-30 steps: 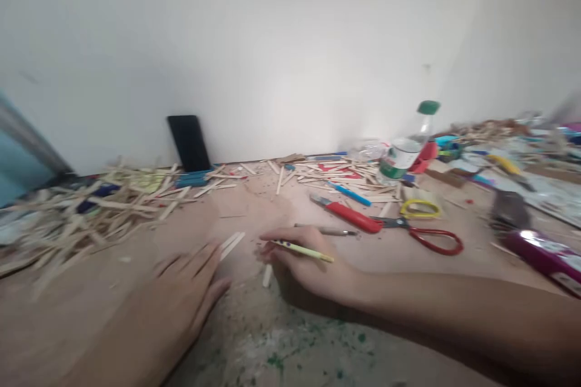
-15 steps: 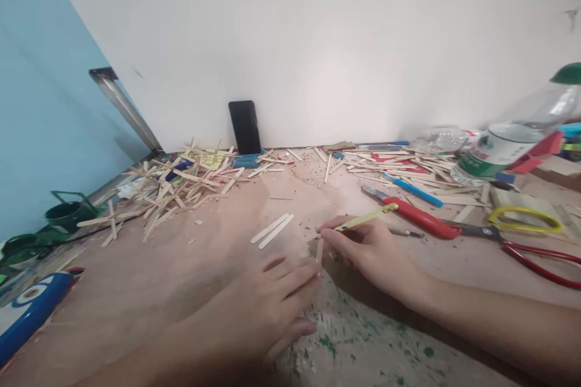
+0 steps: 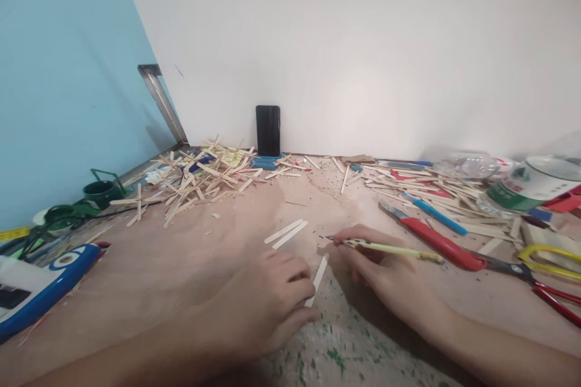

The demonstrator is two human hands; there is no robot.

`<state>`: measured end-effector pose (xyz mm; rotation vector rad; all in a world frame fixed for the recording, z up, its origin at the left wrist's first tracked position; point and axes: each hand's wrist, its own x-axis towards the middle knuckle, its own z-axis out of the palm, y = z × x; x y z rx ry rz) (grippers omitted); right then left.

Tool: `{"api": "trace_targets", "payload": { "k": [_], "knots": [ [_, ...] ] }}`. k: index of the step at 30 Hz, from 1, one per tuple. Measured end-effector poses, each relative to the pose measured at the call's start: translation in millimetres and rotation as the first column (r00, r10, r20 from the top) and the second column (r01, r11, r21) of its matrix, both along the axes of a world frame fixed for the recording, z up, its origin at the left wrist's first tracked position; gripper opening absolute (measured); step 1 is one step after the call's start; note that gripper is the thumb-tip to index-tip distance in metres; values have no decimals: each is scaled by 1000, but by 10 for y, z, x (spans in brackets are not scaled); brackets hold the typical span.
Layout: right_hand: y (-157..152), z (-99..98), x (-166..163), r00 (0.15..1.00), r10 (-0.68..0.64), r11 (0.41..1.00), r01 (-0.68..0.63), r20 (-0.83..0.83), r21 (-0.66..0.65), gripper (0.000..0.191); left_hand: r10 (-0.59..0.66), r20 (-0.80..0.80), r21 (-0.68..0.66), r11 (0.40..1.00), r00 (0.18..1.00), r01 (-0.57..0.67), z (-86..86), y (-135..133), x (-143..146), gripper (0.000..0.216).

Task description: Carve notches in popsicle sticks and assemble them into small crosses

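My right hand (image 3: 381,263) pinches a yellow pencil (image 3: 394,248) with dark marks near its pointed end; the tip points left and the far end reaches right, over the hand. Just below that tip lies a wooden craft stick (image 3: 320,275), slanting on the table. My left hand (image 3: 276,293) has its fingers curled, with the stick's lower end between fingertips and thumb. Two craft sticks (image 3: 287,233) lie side by side beyond the left hand.
A black phone (image 3: 269,130) leans on the white wall. Craft sticks pile up at back left (image 3: 204,178) and back right (image 3: 408,178). Red-handled scissors (image 3: 512,269), a red utility knife (image 3: 440,242) and a blue pen (image 3: 436,213) lie right. A blue-white bottle (image 3: 59,284) lies left.
The pencil has swung from slanting up and right to lying across my right hand, tip leftward. My left fingers have drawn back, showing more of the stick. The view has shifted left.
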<state>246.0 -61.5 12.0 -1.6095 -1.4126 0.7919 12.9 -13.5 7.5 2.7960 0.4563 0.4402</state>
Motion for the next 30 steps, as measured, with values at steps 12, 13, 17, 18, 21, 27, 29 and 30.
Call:
{"api": "trace_targets", "payload": {
  "k": [12, 13, 17, 18, 21, 27, 29, 30],
  "knots": [
    [-25, 15, -17, 998, 49, 999, -50, 38, 19, 28, 42, 5, 24, 999, 999, -42, -30, 50, -31, 25],
    [-28, 12, -17, 997, 58, 998, -59, 42, 28, 27, 40, 9, 25, 999, 999, -40, -38, 53, -32, 26],
    [-40, 13, -24, 991, 119, 987, -123, 54, 98, 22, 49, 8, 13, 999, 999, -49, -57, 59, -40, 28],
    [-45, 19, -28, 991, 126, 986, -131, 55, 107, 21, 51, 3, 13, 999, 999, -51, -57, 60, -41, 29],
    [-60, 45, -45, 995, 92, 995, -94, 35, 35, 23, 54, -3, 33, 998, 999, -54, -48, 61, -40, 30],
    [-29, 48, -89, 995, 98, 993, -97, 16, -62, 24, 61, -92, 24, 998, 994, -59, -24, 74, -48, 27],
    [-20, 31, -99, 993, 115, 991, -114, 9, -69, 24, 65, -104, 36, 997, 992, -62, -25, 77, -53, 26],
    [-22, 24, -102, 992, 124, 990, -123, 9, -72, 24, 66, -106, 39, 997, 992, -63, -27, 78, -54, 26]
  ]
}}
